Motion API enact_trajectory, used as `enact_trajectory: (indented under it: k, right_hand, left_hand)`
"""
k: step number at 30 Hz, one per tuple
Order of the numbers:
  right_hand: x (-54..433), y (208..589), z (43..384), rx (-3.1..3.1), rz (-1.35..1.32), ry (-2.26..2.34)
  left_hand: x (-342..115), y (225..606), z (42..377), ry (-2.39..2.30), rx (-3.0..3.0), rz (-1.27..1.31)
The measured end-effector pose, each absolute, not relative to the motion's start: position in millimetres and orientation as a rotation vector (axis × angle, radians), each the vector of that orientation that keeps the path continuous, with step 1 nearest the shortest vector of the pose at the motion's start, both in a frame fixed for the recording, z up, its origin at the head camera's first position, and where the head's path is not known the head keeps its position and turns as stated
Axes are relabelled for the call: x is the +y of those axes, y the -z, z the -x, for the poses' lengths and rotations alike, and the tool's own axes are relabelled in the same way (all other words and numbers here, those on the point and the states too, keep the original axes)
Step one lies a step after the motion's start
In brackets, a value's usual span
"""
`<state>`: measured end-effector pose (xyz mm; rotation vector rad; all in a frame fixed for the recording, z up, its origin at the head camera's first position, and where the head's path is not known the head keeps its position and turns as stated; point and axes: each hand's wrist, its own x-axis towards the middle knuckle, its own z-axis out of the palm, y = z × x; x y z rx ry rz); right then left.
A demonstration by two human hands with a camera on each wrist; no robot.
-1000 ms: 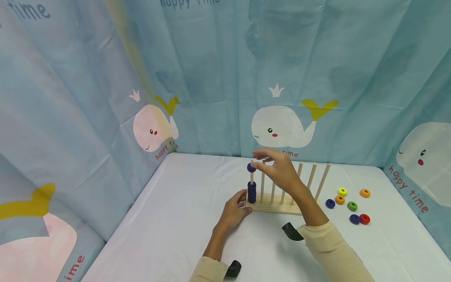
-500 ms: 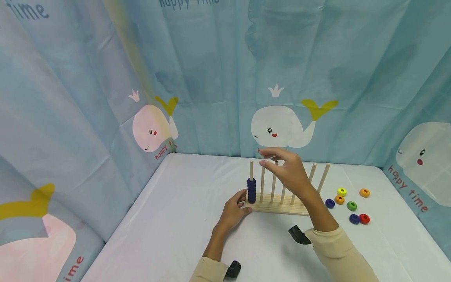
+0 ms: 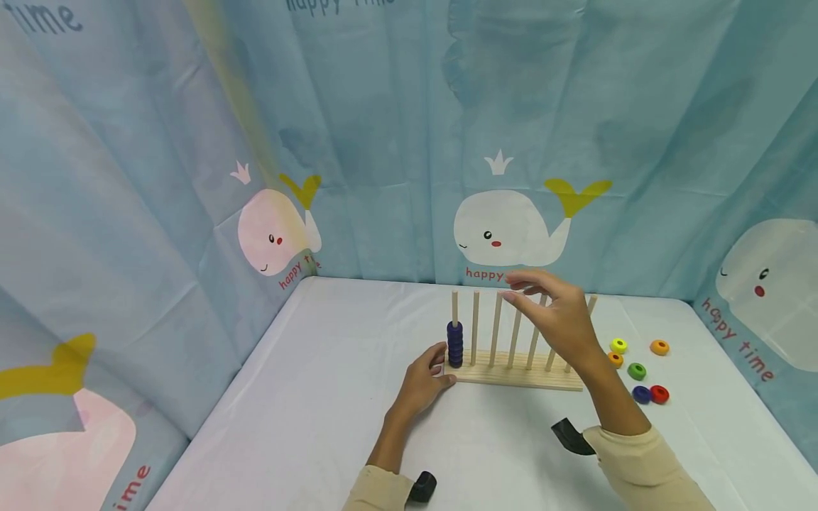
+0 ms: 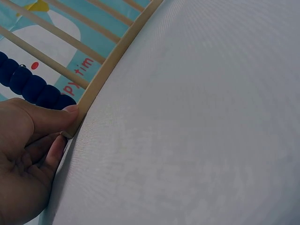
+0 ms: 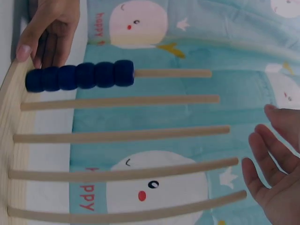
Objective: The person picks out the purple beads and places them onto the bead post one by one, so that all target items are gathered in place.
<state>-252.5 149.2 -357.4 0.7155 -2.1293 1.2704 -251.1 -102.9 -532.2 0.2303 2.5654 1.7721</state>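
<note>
A wooden bead rack [image 3: 517, 380] with a row of upright pegs stands on the table. Several dark blue beads [image 3: 455, 345] are stacked on its leftmost peg, whose top part is bare; the other pegs in the right wrist view carry no beads. My left hand [image 3: 420, 383] grips the left end of the rack's base, thumb on the near side, as the left wrist view shows up close. My right hand [image 3: 557, 316] hangs in front of the right-hand pegs, near their tops. Nothing is between its loosely curved fingers, seen apart from the pegs in the right wrist view.
Right of the rack lie loose beads: a yellow bead [image 3: 618, 345], two orange ones, a green bead [image 3: 636, 371], and a blue bead [image 3: 642, 394] next to a red bead [image 3: 660, 394]. A whale-print curtain [image 3: 383, 142] hangs behind the white table [image 3: 307, 397].
The right hand let a blue bead drop down the leftmost peg onto the stack, then moved right along the rack. The left hand has stayed on the base.
</note>
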Motion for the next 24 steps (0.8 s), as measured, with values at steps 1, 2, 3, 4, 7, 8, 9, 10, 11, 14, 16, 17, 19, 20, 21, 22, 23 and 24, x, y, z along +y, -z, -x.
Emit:
enact_trajectory:
  k: [1,2,3,4,7,8,9,10,11,14,16,17,19,20,21,22,23,24]
  right_hand:
    - [152.3,357.5,251.0,-2.124,-0.706,-1.268]
    - [155.3,357.5,249.3,-2.117,-0.697,-1.269]
    - [158.2,357.5,247.9,-2.109,-0.691,-1.264]
    - [161.2,357.8,246.7,-2.102,-0.684,-1.261]
    - [170.3,359.4,244.3,-2.083,-0.674,-1.249]
    - [173.5,360.5,243.8,-2.081,-0.669,-1.239]
    - [176.7,361.7,243.2,-2.081,-0.664,-1.228]
    - [179.6,363.0,242.8,-2.080,-0.661,-1.222]
    - [182.4,364.2,242.3,-2.080,-0.657,-1.215]
    - [190.9,367.9,240.8,-2.078,-0.649,-1.205]
    - [196.0,369.9,239.5,-2.072,-0.646,-1.206]
    - [198.5,370.9,238.7,-2.068,-0.644,-1.210]
    - [203.3,372.9,237.0,-2.060,-0.635,-1.212]
    - [205.5,373.8,236.2,-2.056,-0.631,-1.216]
    - [207.6,374.7,235.3,-2.052,-0.624,-1.219]
    - [209.9,375.7,234.4,-2.050,-0.619,-1.230]
    - [212.1,376.7,233.5,-2.048,-0.612,-1.236]
    - [214.3,377.9,232.4,-2.048,-0.603,-1.245]
  left_hand:
    - [-102.9,532.4,251.1,-1.773,2.566,-0.234]
    - [-103.0,532.4,251.2,-1.778,2.563,-0.239]
    - [-103.0,532.3,251.0,-1.782,2.562,-0.241]
    - [-103.0,532.3,251.0,-1.785,2.558,-0.239]
    - [-102.7,532.3,250.7,-1.794,2.549,-0.235]
    - [-102.4,532.2,250.7,-1.796,2.544,-0.229]
    - [-102.0,532.4,250.6,-1.795,2.543,-0.224]
    - [-102.0,532.5,250.5,-1.794,2.544,-0.222]
    - [-102.1,532.5,250.6,-1.794,2.545,-0.220]
    - [-102.2,532.8,251.2,-1.790,2.548,-0.214]
    - [-102.4,532.8,251.6,-1.786,2.555,-0.219]
    - [-102.3,532.9,251.9,-1.785,2.556,-0.218]
    - [-102.3,533.2,251.9,-1.781,2.560,-0.216]
    - [-102.2,533.2,251.9,-1.778,2.561,-0.216]
    - [-102.2,533.3,251.8,-1.776,2.562,-0.214]
    - [-102.1,533.3,251.6,-1.776,2.560,-0.211]
    - [-102.2,533.3,251.3,-1.774,2.564,-0.215]
    - [-102.2,533.2,251.2,-1.773,2.565,-0.215]
